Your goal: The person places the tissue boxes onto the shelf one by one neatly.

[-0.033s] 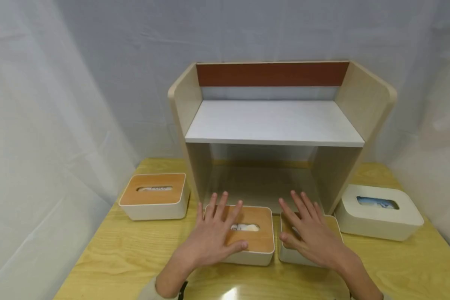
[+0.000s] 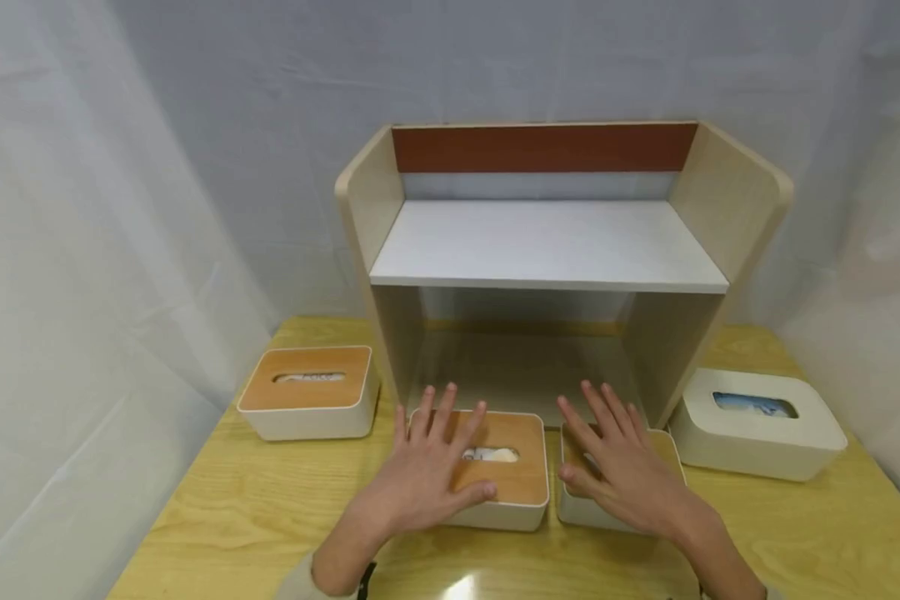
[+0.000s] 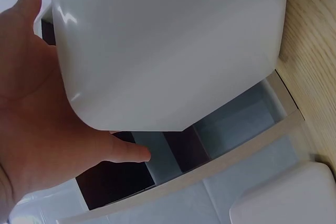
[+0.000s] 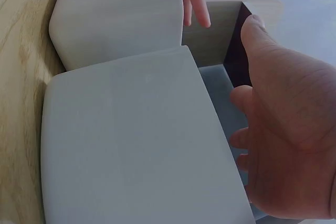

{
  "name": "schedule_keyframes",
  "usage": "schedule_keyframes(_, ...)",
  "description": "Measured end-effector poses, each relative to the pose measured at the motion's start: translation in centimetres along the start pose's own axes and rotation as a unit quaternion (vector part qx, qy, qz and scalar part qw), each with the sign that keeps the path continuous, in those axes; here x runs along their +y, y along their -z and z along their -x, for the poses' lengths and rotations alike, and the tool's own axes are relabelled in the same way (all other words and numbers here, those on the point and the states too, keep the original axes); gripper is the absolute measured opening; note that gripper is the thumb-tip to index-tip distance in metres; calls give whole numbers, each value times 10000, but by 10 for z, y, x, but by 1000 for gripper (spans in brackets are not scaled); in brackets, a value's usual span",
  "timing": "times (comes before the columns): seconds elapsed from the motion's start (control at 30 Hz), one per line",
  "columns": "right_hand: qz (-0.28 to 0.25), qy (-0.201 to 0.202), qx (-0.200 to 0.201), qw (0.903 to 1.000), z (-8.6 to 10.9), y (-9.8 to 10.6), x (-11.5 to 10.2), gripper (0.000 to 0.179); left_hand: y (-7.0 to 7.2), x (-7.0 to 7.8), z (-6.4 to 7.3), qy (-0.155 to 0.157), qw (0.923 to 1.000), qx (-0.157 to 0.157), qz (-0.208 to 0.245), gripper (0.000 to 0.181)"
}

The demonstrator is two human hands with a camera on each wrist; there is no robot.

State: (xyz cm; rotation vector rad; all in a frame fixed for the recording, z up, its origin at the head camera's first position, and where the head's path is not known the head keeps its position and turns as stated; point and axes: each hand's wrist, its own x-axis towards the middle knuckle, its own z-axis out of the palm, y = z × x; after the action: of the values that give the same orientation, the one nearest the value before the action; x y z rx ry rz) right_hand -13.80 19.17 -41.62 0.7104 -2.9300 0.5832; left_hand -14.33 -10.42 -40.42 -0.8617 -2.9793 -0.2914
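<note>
Two tissue boxes with wood-coloured lids and white bodies stand side by side before the shelf. Over the left part of one tissue box [image 2: 510, 483] is my left hand [image 2: 420, 479], palm down, with fingers spread and straight. My right hand [image 2: 630, 471] spreads in the same way over the other tissue box [image 2: 667, 454], hiding most of its lid. In the left wrist view, the white side of a box [image 3: 168, 51] fills the middle beside the hand [image 3: 47, 119]. Whether either palm touches its lid, I cannot tell.
Behind the hands stands a two-level shelf [image 2: 547, 242] with pale side panels and a red-brown back strip. Another wood-lidded tissue box [image 2: 307, 396] sits at its left, and an all-white one [image 2: 757, 425] at its right. Everything stands on a wooden table [image 2: 270, 517].
</note>
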Motion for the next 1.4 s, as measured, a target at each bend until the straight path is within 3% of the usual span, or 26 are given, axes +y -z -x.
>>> schedule_keyframes(0.43,4,90,-16,10000,-5,-3,-5,80,5,-3,-3,-49,10000,-28,-77,92)
schedule_keyframes(0.83,-215,103,-17,9997,3,-4,-8,74,4,-2,7,133,9997,-176,38,93)
schedule_keyframes(1.0,-855,62,55,9963,2,-4,-10,69,3,-5,6,67,9998,-151,71,93)
schedule_keyframes(1.23,-2099,195,-53,9775,4,-9,-19,66,9,-18,12,-44,9992,-209,332,93)
schedule_keyframes(1.4,-2240,350,-30,9740,5,-12,-32,65,12,-27,21,-117,9985,-281,465,92)
